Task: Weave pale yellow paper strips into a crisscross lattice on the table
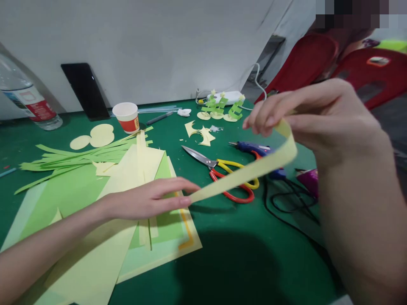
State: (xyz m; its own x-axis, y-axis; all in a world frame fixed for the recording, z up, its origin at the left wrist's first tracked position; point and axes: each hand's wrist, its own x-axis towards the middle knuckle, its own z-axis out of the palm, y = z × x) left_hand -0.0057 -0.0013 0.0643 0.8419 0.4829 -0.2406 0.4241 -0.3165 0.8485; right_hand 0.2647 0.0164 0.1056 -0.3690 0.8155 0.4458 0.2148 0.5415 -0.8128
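A pale yellow paper strip (pixel 244 177) stretches between my two hands above the table. My left hand (pixel 155 197) pinches its lower end between thumb and fingers, over a stack of yellow and green paper sheets (pixel 82 258). At the upper right, my right hand (pixel 321 112) grips the other end, where the strip bends back in a curl toward the fingers. Beneath the strip lie scissors (pixel 208 163) with one red and one yellow handle loop, their blades apart. Behind the strip rests a blue glue gun (pixel 254 148), partly covered by it.
Green paper strips (pixel 63 159), yellow paper circles (pixel 101 136) and a paper cup (pixel 126 116) lie left of centre. A bottle (pixel 30 101) and a phone (pixel 85 91) stand by the wall. Small green paper figures (pixel 219 106) stand near a power strip (pixel 230 97). Red chairs (pixel 305 59) are behind.
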